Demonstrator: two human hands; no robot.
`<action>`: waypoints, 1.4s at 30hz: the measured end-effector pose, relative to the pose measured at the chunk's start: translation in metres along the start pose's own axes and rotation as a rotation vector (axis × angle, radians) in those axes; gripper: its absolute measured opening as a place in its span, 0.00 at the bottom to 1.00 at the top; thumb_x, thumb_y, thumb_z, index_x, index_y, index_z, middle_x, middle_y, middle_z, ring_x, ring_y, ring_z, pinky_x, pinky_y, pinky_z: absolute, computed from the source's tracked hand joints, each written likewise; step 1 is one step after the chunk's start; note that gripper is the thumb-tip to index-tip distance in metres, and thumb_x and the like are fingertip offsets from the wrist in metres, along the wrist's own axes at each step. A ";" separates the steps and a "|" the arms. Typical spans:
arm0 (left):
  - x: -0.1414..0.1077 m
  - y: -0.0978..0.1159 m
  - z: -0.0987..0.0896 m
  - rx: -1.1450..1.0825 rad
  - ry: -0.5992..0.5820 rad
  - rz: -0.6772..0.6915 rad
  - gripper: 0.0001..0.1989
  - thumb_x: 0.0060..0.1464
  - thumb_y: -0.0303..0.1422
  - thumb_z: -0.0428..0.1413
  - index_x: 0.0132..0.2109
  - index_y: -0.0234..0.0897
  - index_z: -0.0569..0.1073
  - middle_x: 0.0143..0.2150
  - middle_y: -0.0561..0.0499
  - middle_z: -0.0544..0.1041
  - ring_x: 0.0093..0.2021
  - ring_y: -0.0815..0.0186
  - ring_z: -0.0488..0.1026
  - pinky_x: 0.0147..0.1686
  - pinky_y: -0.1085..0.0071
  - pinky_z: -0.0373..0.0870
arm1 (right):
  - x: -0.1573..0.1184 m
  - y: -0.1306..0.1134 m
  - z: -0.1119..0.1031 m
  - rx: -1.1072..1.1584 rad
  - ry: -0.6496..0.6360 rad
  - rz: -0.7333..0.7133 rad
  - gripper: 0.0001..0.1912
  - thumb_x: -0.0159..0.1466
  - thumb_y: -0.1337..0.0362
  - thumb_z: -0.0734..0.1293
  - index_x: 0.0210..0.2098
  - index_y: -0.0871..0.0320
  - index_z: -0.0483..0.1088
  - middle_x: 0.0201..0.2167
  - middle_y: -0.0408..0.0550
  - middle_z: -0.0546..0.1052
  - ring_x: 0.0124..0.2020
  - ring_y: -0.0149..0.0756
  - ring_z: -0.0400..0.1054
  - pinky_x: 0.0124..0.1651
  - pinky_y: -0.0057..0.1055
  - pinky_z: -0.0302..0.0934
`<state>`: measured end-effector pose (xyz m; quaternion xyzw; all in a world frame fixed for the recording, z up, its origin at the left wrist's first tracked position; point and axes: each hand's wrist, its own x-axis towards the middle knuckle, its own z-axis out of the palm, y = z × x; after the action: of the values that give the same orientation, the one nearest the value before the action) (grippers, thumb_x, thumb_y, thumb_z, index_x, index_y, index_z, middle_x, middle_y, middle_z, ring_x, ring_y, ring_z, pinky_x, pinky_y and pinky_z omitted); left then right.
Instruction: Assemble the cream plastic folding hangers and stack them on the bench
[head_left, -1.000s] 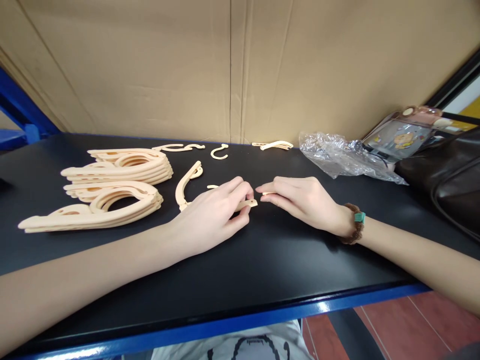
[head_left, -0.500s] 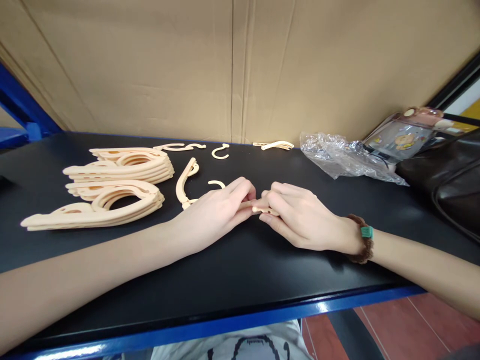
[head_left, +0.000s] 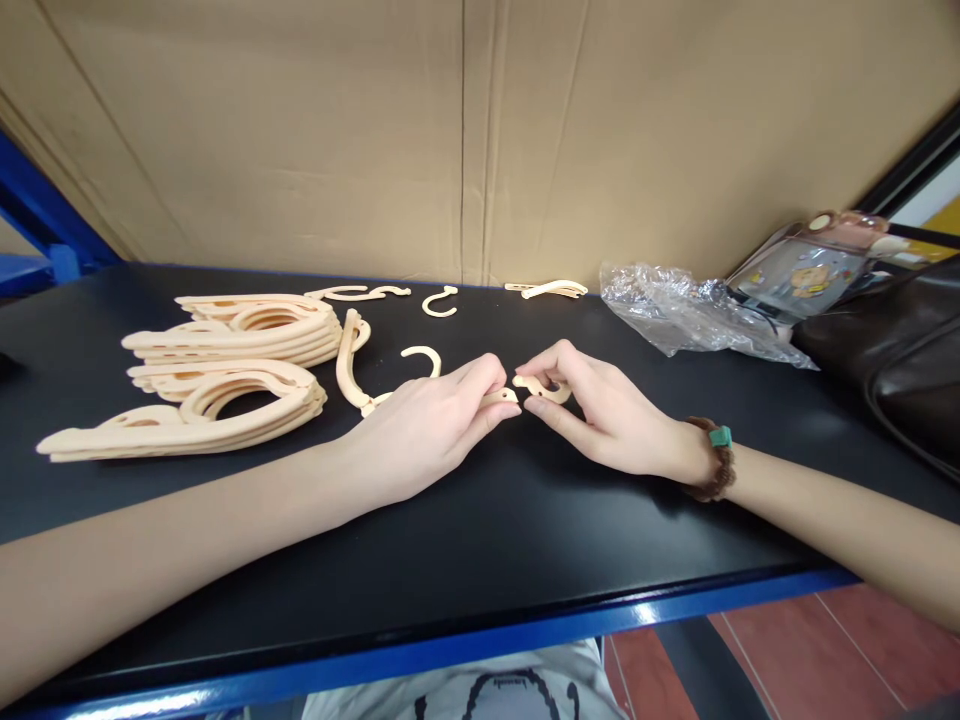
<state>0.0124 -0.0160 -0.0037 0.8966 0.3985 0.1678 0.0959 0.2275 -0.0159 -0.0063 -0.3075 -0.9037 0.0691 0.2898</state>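
Note:
My left hand [head_left: 431, 420] is closed on a cream plastic folding hanger [head_left: 349, 365]. One arm of it stands up to the left of the hand, its hook [head_left: 427, 352] shows behind the knuckles, and a rounded end with a hole pokes out between thumb and fingers. Pinched between the thumb and fingers of my right hand [head_left: 622, 410] is a small curved cream hanger piece [head_left: 553, 393], partly covered by the fingers. A narrow gap separates its end from the end in my left hand. Both hands are low over the black tabletop [head_left: 480, 570].
Two stacks of folded cream hangers [head_left: 247, 425] lie at the left. Along the back are a loose hook [head_left: 440, 302], curved hanger parts [head_left: 360, 293] and several thin arms [head_left: 551, 289]. Crumpled clear plastic [head_left: 675, 315], a transparent bottle [head_left: 795, 270] and a dark bag [head_left: 892, 350] occupy the right.
My hands have come apart slightly, and the two pieces they hold show a gap. The hanger in my left hand has shifted left, its hook showing more. My right hand has risen a little.

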 end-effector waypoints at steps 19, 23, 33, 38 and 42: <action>0.001 0.002 -0.002 0.093 -0.066 0.035 0.12 0.65 0.42 0.36 0.38 0.42 0.54 0.23 0.57 0.70 0.21 0.63 0.69 0.20 0.72 0.55 | 0.006 0.004 -0.006 0.865 -0.235 0.367 0.10 0.62 0.62 0.67 0.39 0.59 0.64 0.29 0.40 0.72 0.31 0.27 0.66 0.40 0.30 0.60; 0.001 0.002 -0.001 0.117 -0.065 0.038 0.11 0.66 0.42 0.37 0.39 0.42 0.54 0.23 0.57 0.70 0.20 0.63 0.69 0.20 0.73 0.54 | 0.007 0.009 -0.005 0.910 -0.284 0.390 0.12 0.62 0.61 0.68 0.41 0.60 0.66 0.29 0.42 0.75 0.33 0.29 0.69 0.43 0.31 0.60; 0.002 0.005 -0.003 0.213 -0.153 -0.044 0.11 0.66 0.41 0.36 0.41 0.41 0.57 0.23 0.55 0.73 0.21 0.60 0.72 0.19 0.72 0.54 | 0.013 0.009 -0.005 0.933 -0.323 0.476 0.12 0.57 0.64 0.72 0.38 0.60 0.67 0.30 0.43 0.78 0.34 0.31 0.73 0.38 0.28 0.60; 0.002 0.006 -0.001 0.238 -0.136 -0.007 0.11 0.66 0.40 0.36 0.42 0.40 0.57 0.25 0.54 0.75 0.22 0.60 0.73 0.20 0.72 0.56 | 0.014 0.010 -0.006 0.937 -0.342 0.478 0.11 0.59 0.64 0.70 0.39 0.60 0.67 0.28 0.44 0.79 0.28 0.27 0.67 0.29 0.24 0.54; 0.002 0.006 -0.001 0.236 -0.120 -0.004 0.11 0.66 0.40 0.36 0.42 0.40 0.57 0.24 0.54 0.74 0.21 0.60 0.72 0.20 0.72 0.56 | 0.015 0.011 -0.008 0.985 -0.367 0.476 0.12 0.59 0.62 0.70 0.40 0.60 0.67 0.28 0.43 0.78 0.26 0.24 0.63 0.29 0.24 0.52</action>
<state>0.0179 -0.0184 -0.0004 0.9092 0.4108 0.0658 0.0138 0.2279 0.0016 0.0039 -0.3143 -0.7063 0.5972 0.2138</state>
